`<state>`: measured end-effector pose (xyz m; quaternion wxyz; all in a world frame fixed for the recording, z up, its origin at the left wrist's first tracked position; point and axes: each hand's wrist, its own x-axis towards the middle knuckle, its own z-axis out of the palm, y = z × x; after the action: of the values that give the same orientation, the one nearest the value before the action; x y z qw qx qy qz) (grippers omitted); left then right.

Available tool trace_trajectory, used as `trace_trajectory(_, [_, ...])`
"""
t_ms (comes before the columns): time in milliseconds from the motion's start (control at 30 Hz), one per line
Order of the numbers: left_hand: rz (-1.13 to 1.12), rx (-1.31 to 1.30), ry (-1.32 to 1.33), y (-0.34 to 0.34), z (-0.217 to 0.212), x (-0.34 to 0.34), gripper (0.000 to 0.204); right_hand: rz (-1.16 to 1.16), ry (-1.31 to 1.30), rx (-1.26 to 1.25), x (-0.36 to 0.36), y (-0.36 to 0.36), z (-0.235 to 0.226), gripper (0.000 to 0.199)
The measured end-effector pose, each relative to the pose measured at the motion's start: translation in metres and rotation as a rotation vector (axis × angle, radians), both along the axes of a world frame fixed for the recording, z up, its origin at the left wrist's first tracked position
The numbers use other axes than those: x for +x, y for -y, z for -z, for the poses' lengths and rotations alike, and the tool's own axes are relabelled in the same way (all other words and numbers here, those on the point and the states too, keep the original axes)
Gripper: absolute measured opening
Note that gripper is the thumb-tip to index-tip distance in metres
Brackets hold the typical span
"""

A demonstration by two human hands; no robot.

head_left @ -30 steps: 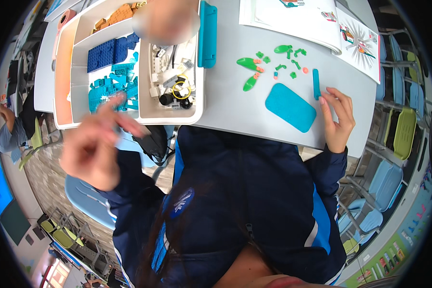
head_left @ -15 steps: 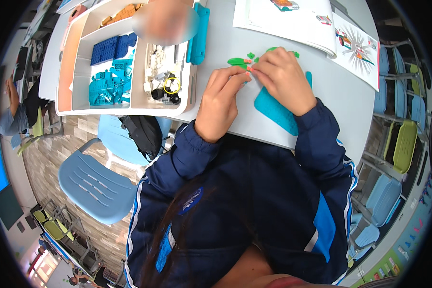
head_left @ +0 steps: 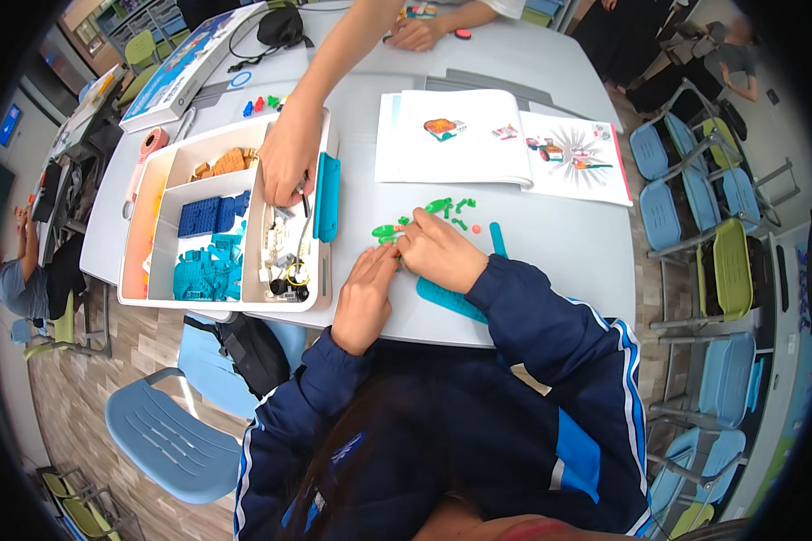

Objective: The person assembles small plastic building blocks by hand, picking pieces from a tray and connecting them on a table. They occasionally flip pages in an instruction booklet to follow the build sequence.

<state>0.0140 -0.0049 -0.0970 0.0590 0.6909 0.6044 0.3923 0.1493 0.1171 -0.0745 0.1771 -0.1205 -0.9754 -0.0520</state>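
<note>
My left hand (head_left: pixel 364 298) and my right hand (head_left: pixel 442 253) meet over the near part of the grey table, fingertips pinched together. Whatever lies between them is too small and hidden to name. Just beyond the fingers lie a green leaf-shaped piece (head_left: pixel 384 232) and a second green leaf piece (head_left: pixel 438 206). Several tiny green sprigs (head_left: pixel 461 223) and a small round coral piece (head_left: pixel 475 229) are scattered to the right. A teal building plate (head_left: pixel 451 299) sits partly under my right wrist, and a teal strip (head_left: pixel 498 240) shows beside it.
A white divided box (head_left: pixel 160 257) of sorted bricks stands left, its teal latch (head_left: pixel 327 198) on the right side. Another person's hand (head_left: pixel 290 158) reaches into it. An open picture booklet (head_left: pixel 451 162) lies beyond the pieces. Blue chairs (head_left: pixel 176 442) stand at the left below the table.
The view has tilted up, showing more of the far table. The other person's hand now plainly reaches into the box. My hands stay close together; the coral pieces at my fingertips no longer show.
</note>
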Motion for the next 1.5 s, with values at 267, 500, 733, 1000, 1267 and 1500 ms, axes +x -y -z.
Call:
trace_trajectory(267, [-0.05, 0.041, -0.042, 0.006, 0.018, -0.001, 0.051, -0.119, 0.092, -0.131, -0.007, -0.011, -0.005, 0.012])
trace_trajectory(500, [-0.043, 0.037, 0.012, 0.008, 0.009, 0.002, 0.045, -0.072, 0.116, -0.036, 0.0, -0.002, -0.006, 0.009])
trace_trajectory(733, [-0.049, 0.056, 0.052, 0.01, 0.009, 0.004, 0.042, 0.09, -0.006, -0.082, -0.004, 0.003, -0.003, 0.008])
trace_trajectory(1000, [-0.039, 0.07, 0.064, 0.008, 0.011, 0.002, 0.05, 0.039, 0.192, -0.208, -0.009, -0.008, -0.012, 0.009])
trace_trajectory(1267, [-0.046, 0.033, 0.084, 0.009, 0.01, 0.002, 0.054, -0.099, 0.027, -0.184, -0.002, -0.008, -0.008, 0.005])
trace_trajectory(1500, [-0.047, 0.078, 0.077, 0.008, 0.006, 0.002, 0.04, -0.248, -0.113, -0.209, 0.004, -0.018, 0.0, 0.006])
